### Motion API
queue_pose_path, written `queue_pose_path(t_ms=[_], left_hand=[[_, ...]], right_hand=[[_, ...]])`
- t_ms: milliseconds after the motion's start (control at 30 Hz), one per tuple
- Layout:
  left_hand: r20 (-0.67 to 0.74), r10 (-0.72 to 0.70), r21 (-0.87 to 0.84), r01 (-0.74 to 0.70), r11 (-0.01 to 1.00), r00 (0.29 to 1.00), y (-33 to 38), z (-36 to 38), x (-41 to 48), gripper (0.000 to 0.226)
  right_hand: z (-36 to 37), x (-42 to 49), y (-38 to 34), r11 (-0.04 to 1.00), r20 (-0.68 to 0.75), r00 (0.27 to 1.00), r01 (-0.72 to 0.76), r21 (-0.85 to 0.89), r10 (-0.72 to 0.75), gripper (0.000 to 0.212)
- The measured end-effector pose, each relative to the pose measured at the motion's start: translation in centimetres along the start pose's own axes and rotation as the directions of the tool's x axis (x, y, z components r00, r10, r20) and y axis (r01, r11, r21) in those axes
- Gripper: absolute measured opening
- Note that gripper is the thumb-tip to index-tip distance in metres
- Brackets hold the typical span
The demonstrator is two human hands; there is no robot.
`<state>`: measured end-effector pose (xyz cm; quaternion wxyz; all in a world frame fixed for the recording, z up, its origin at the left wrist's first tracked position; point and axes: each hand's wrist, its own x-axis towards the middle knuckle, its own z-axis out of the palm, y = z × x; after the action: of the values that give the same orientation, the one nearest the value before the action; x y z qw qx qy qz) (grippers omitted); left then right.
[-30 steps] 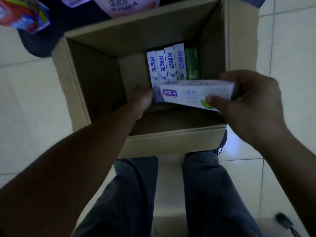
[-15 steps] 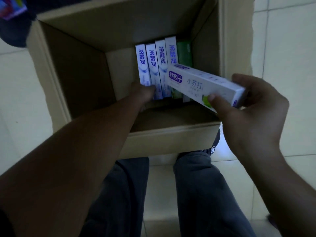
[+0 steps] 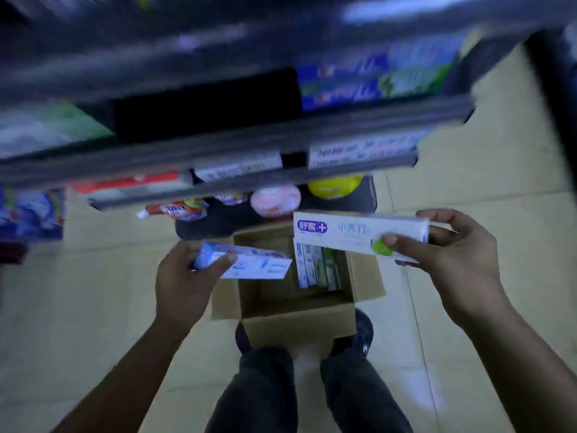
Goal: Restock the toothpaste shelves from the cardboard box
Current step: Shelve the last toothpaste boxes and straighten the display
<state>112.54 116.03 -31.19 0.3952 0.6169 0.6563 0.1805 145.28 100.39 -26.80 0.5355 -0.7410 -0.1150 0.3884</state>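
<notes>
Head view looked down past blurred shelves [image 3: 237,142] that filled the upper frame, stocked with blue and green packs too smeared to read. Below the lowest shelf edge showed a pink tub [image 3: 274,200], a yellow tub [image 3: 334,186] and a red pouch [image 3: 178,210]. The box [image 3: 296,328] stood open on the tiled floor [image 3: 93,307], just in front of the person's shoes [image 3: 363,334], with a row of cartons [image 3: 315,270] on end along its right wall. The left hand [image 3: 181,289] hung over the box's left edge, fingers and thumb curled round a tilted blue carton [image 3: 259,265]. The right hand [image 3: 456,264] grasped a white carton [image 3: 349,232] by its right end, thumb on the front face. That carton lay level and hid the box's far right corner.
</notes>
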Motion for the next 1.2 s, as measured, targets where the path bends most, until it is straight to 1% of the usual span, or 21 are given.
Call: queue_pose_path(t_ms=[67, 167, 233, 267, 333, 433, 500, 567, 633, 700, 767, 833, 867, 933, 967, 1033, 1100, 1200], left_hand=[[-0.018, 0.054, -0.182, -0.057, 0.982, 0.998, 5.5, -3.9, -1.3, 0.025], [-0.059, 0.159, -0.319, -0.169, 0.932, 0.986, 13.0, -8.8, -3.6, 0.017], [-0.088, 0.152, -0.440, -0.175, 0.881, 0.984, 17.8, -11.3, -4.8, 0.027], [-0.106, 0.144, -0.476, -0.177, 0.861, 0.984, 20.0, -12.2, -5.4, 0.031], [-0.131, 0.182, -0.518, -0.224, 0.826, 0.975, 24.3, -13.9, -6.2, 0.032], [-0.143, 0.269, -0.512, -0.304, 0.804, 0.952, 30.1, -15.7, -7.2, 0.037], [-0.092, 0.288, -0.490, -0.295, 0.820, 0.953, 33.6, -16.3, -8.0, 0.038], [0.001, 0.291, -0.457, -0.258, 0.851, 0.957, 36.4, -16.4, -9.0, 0.043], [0.091, 0.327, -0.421, -0.262, 0.869, 0.941, 38.6, -16.4, -9.9, 0.047], [0.180, 0.372, -0.429, -0.267, 0.863, 0.911, 40.1, -16.2, -10.8, 0.049], [0.226, 0.390, -0.476, -0.248, 0.844, 0.892, 41.2, -16.1, -11.2, 0.053], [0.228, 0.371, -0.538, -0.201, 0.819, 0.900, 42.0, -16.0, -11.3, 0.055], [0.216, 0.360, -0.558, -0.188, 0.808, 0.908, 42.5, -15.9, -11.2, 0.054], [0.169, 0.346, -0.587, -0.188, 0.788, 0.923, 43.3, -15.6, -10.7, 0.052], [0.138, 0.346, -0.597, -0.201, 0.777, 0.928, 43.8, -15.5, -10.4, 0.051], [0.095, 0.337, -0.601, -0.215, 0.769, 0.937, 44.8, -15.3, -9.7, 0.051], [0.085, 0.333, -0.605, -0.217, 0.766, 0.939, 45.8, -15.0, -8.9, 0.051], [0.088, 0.317, -0.643, -0.189, 0.742, 0.944, 47.3, -14.6, -7.9, 0.055]], right_hand=[[-0.9, -1.7, -6.5, 0.997, 0.033, 0.998, 0.061, 0.039, -0.062, 0.055], [-2.2, -4.7, -14.7, 0.982, 0.078, 0.984, 0.151, 0.114, -0.160, 0.050], [-3.0, -6.6, -19.0, 0.964, 0.092, 0.971, 0.201, 0.174, -0.219, 0.047], [-3.4, -7.4, -20.8, 0.953, 0.097, 0.964, 0.225, 0.203, -0.248, 0.046], [-4.0, -8.6, -24.0, 0.929, 0.099, 0.948, 0.270, 0.255, -0.303, 0.045], [-5.2, -9.8, -27.9, 0.896, 0.102, 0.927, 0.314, 0.314, -0.361, 0.059], [-6.0, -10.1, -29.8, 0.876, 0.091, 0.917, 0.338, 0.343, -0.389, 0.063], [-6.7, -10.1, -31.1, 0.853, 0.094, 0.898, 0.368, 0.370, -0.429, 0.062], [-7.4, -9.9, -32.3, 0.822, 0.086, 0.880, 0.398, 0.407, -0.468, 0.067], [-7.9, -9.6, -33.4, 0.801, 0.069, 0.869, 0.416, 0.430, -0.489, 0.078], [-8.1, -9.2, -34.3, 0.786, 0.051, 0.858, 0.443, 0.432, -0.512, 0.076], [-8.0, -8.6, -35.0, 0.767, 0.014, 0.832, 0.505, 0.396, -0.555, 0.069], [-7.7, -8.1, -35.3, 0.753, -0.024, 0.810, 0.556, 0.351, -0.587, 0.063], [-7.0, -7.2, -36.1, 0.736, -0.111, 0.764, 0.643, 0.210, -0.636, 0.049], [-6.5, -6.8, -36.6, 0.724, -0.144, 0.733, 0.679, 0.121, -0.664, 0.045], [-5.8, -5.8, -37.5, 0.690, -0.158, 0.680, 0.723, -0.019, -0.716, 0.047], [-5.1, -4.9, -38.5, 0.690, -0.149, 0.678, 0.723, -0.040, -0.720, 0.050], [-4.5, -3.5, -39.9, 0.706, -0.180, 0.685, 0.701, -0.098, -0.706, 0.057]])
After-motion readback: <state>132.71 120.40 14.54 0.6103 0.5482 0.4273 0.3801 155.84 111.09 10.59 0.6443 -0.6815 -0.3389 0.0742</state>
